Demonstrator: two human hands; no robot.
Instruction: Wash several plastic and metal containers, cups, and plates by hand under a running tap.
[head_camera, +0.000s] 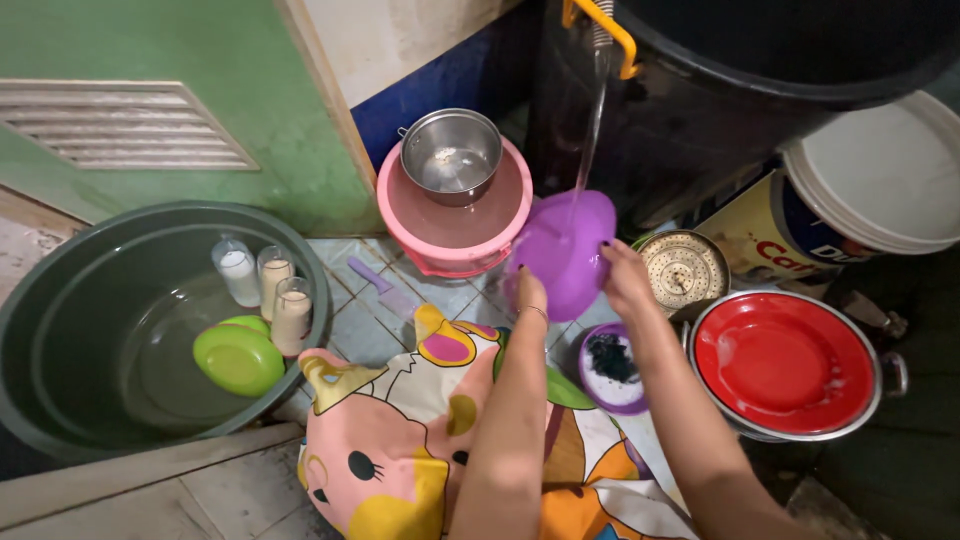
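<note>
Both hands hold a purple bowl (562, 252) tilted under a thin stream of water (590, 130) falling from a hose at the rim of a big black barrel (700, 100). The left hand (530, 295) grips its lower edge, fingers curled behind it; the right hand (622, 275) clasps its right edge. Just left stands a pink bucket (440, 245) with a steel pot (452, 155) on top. Right of the hands lie a metal strainer (685, 270) and a red plate (782, 362) in a steel pan. A small purple dish (610, 368) sits below on the floor. At the left edge, a dark green basin (60, 330) holds three glasses (265, 285) and a green bowl (238, 358).
</note>
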